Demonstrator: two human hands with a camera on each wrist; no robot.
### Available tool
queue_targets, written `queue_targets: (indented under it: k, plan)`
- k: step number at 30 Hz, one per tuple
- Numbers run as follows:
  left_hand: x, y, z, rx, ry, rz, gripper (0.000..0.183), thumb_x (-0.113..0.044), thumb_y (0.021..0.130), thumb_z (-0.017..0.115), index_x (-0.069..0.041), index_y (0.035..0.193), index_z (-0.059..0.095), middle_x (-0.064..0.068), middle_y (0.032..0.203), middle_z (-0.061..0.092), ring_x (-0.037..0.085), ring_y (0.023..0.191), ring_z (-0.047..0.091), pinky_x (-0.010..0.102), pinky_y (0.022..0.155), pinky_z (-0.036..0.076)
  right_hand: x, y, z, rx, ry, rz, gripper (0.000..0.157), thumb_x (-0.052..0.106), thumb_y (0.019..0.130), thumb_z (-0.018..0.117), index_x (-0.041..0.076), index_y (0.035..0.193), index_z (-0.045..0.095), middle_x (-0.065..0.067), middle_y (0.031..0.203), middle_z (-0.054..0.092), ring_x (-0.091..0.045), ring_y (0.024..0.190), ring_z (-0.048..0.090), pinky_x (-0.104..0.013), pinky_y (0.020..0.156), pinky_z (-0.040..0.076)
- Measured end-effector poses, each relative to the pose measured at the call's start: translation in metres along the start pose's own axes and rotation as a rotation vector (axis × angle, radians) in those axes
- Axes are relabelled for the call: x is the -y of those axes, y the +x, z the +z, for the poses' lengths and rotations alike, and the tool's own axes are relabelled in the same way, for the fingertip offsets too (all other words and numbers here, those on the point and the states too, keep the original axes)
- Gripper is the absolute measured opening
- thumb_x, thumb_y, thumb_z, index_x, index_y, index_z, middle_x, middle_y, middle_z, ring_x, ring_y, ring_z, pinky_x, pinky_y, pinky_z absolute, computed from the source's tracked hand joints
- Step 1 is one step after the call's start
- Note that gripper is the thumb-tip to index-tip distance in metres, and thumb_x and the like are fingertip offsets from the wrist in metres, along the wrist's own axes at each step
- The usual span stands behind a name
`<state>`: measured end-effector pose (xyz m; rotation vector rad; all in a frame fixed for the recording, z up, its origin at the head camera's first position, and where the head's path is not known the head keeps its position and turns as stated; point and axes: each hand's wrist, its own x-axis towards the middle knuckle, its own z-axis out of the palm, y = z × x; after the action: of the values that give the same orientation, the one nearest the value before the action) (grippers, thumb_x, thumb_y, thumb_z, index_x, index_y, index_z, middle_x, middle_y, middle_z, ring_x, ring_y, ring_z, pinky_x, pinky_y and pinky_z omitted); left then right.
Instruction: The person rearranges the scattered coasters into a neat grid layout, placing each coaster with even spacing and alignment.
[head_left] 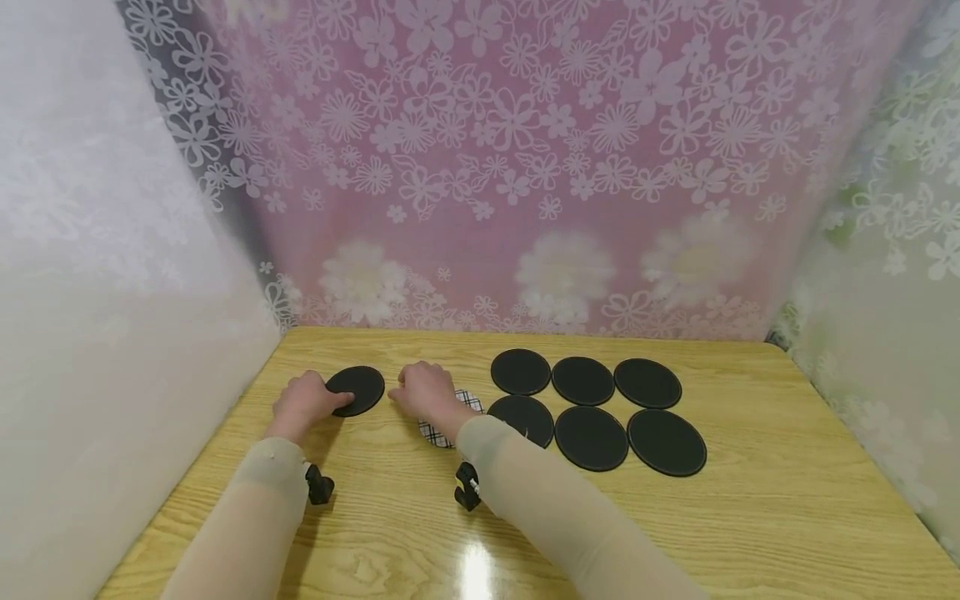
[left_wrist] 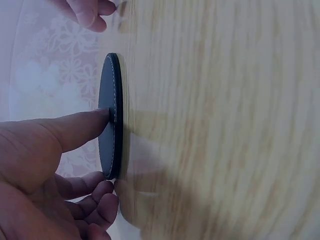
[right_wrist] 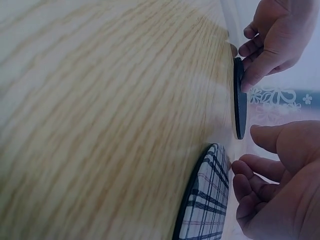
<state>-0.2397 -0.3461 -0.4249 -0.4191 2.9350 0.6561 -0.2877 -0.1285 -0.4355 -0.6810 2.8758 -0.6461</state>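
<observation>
At the table's left side, my left hand (head_left: 306, 402) holds a round black coaster (head_left: 365, 392) with a stitched rim. In the left wrist view, the thumb (left_wrist: 82, 131) lies across the coaster's top while the other fingers curl at its near edge. My right hand (head_left: 426, 392) is just to the right of that coaster, with nothing in its loosely bent fingers. A black-and-white plaid coaster (right_wrist: 207, 197) lies beside this hand; in the head view, the hand and wrist partly cover the plaid coaster (head_left: 471, 401).
To the right, several black round coasters lie in two rows, among them a back one (head_left: 582, 381) and a front one (head_left: 667, 442). The wooden table (head_left: 765, 500) ends at a pink flowered curtain (head_left: 510, 167), with pale cloth on both sides.
</observation>
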Motion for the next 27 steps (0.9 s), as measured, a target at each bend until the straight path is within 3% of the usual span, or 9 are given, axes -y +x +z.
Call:
queue_targets:
  k: [5,9,14,16,19,21,27]
  plan:
    - [-0.005,-0.005,0.003,-0.02,-0.01,-0.015,0.068,-0.043,0.103,0.077,0.015,0.129,0.055,0.038,0.124,0.064,0.057,0.115,0.064,0.07,0.095,0.051,-0.002,0.004,0.006,-0.028,-0.049,-0.036,0.029,0.037,0.11,0.071,0.013,0.12,0.084,-0.003,0.12,0.078,-0.029,0.113,0.07,-0.046,0.099,0.055]
    - [-0.005,0.001,0.007,-0.01,-0.009,-0.019,0.069,-0.044,0.103,0.077,0.015,0.131,0.055,0.037,0.125,0.064,0.056,0.114,0.064,0.069,0.094,0.051,0.002,0.005,0.01,-0.039,-0.095,-0.053,0.028,0.038,0.109,0.072,0.013,0.114,0.084,-0.003,0.112,0.076,-0.028,0.107,0.068,-0.045,0.096,0.054]
    - [0.012,0.028,0.017,0.04,-0.021,-0.022,0.063,-0.053,0.099,0.08,0.006,0.115,0.068,0.026,0.111,0.07,0.044,0.097,0.068,0.058,0.081,0.053,0.009,0.001,0.012,-0.018,-0.121,-0.029,0.028,0.04,0.109,0.072,0.014,0.111,0.082,-0.004,0.112,0.074,-0.028,0.11,0.067,-0.046,0.099,0.053]
    - [0.029,0.048,0.03,0.033,-0.021,-0.015,0.06,-0.056,0.098,0.081,0.001,0.108,0.071,0.023,0.105,0.071,0.041,0.09,0.067,0.054,0.076,0.052,0.01,0.002,0.013,-0.018,-0.13,-0.026,0.027,0.04,0.109,0.072,0.015,0.108,0.082,-0.004,0.111,0.073,-0.028,0.109,0.067,-0.046,0.098,0.053]
    - [0.035,0.054,0.032,0.042,-0.039,-0.018,0.059,-0.057,0.097,0.082,0.001,0.107,0.07,0.024,0.106,0.07,0.042,0.089,0.068,0.054,0.073,0.052,0.011,0.002,0.014,-0.019,-0.145,-0.032,0.028,0.041,0.11,0.072,0.015,0.108,0.082,-0.005,0.112,0.073,-0.027,0.107,0.067,-0.046,0.097,0.054]
    - [0.043,0.058,0.038,0.01,-0.036,-0.004,0.062,-0.059,0.096,0.081,0.0,0.11,0.07,0.024,0.108,0.07,0.043,0.091,0.068,0.054,0.074,0.053,0.011,0.002,0.013,-0.016,-0.144,-0.034,0.028,0.041,0.11,0.071,0.015,0.112,0.082,-0.005,0.114,0.073,-0.027,0.108,0.067,-0.046,0.098,0.054]
    - [0.011,0.013,0.019,-0.002,-0.069,-0.015,0.069,-0.048,0.1,0.08,0.011,0.128,0.057,0.033,0.124,0.065,0.054,0.112,0.066,0.064,0.09,0.054,0.01,0.002,0.014,-0.005,-0.119,-0.031,0.03,0.039,0.11,0.071,0.016,0.126,0.082,-0.004,0.122,0.074,-0.027,0.114,0.067,-0.046,0.102,0.054]
